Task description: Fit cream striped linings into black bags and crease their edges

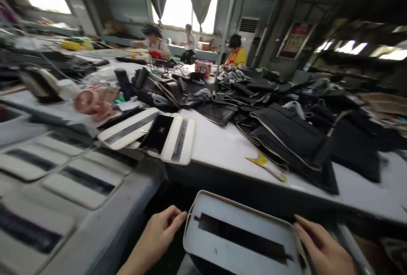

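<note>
A pale rectangular bag piece with rounded corners, a raised piped rim and a black strip down its middle is low in front of me. Dark material shows beneath its near left corner. My left hand pinches the rim at the left end, thumb and forefinger together. At the opposite end my right hand has its fingers and thumb around the rim; part of its grip is hidden.
Similar pale panels lie on the grey surface at left. On the white table are more panels, yellow-handled scissors, piled black bag pieces and a pink tape roll. Several people sit at the back.
</note>
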Motion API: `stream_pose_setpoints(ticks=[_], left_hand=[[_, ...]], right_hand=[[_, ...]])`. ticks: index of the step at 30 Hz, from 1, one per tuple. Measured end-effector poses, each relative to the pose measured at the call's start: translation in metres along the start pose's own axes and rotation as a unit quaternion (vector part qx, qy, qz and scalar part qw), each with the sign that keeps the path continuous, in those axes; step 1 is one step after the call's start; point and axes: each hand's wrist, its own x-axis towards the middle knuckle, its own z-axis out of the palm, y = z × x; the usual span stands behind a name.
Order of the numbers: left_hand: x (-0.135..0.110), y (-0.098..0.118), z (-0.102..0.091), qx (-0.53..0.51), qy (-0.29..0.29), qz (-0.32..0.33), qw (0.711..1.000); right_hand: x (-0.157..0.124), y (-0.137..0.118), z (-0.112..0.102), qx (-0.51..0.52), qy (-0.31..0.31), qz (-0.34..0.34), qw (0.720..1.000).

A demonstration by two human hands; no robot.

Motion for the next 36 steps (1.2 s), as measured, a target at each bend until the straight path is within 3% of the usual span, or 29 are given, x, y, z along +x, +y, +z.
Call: stream_pose_setpoints(ticks=[2,6,10,16,23,26,30,33,36], left_hand=[[0.002,-0.015,-0.002,-0.01,-0.029,-0.01,0.999],[0.005,-0.044,-0.003,-0.024,-0.047,-0.055,0.997],[-0.001,-0.049,-0.006,-0.046,-0.027,-0.067,0.996],[-0.006,-0.037,-0.02,-0.053,0.038,-0.057,0.996],[0.004,-0.053,-0.043,-0.079,0.119,-0.07,0.987],[0.016,-0.051,-0.056,-0.087,0.162,-0.063,0.981],[0.043,-0.034,-0.078,-0.073,0.234,-0.03,0.969],[0.073,-0.027,-0.088,-0.173,0.278,-0.019,0.945],[0.107,-0.03,-0.083,-0.302,0.272,-0.053,0.912]], right_hand=[[0.019,-0.006,-0.005,0.035,-0.014,0.005,0.999],[0.086,-0.016,-0.002,0.025,0.014,-0.025,0.999],[0.126,-0.023,0.011,0.03,-0.011,-0.027,0.999],[0.148,-0.039,0.048,0.038,-0.13,-0.096,0.986],[0.184,-0.048,0.11,0.051,-0.241,-0.139,0.959],[0.189,-0.076,0.138,0.063,-0.277,-0.194,0.939],[0.184,-0.136,0.174,0.064,-0.321,-0.258,0.909],[0.177,-0.184,0.203,0.057,-0.303,-0.301,0.902],[0.171,-0.222,0.227,0.001,-0.276,-0.347,0.897]])
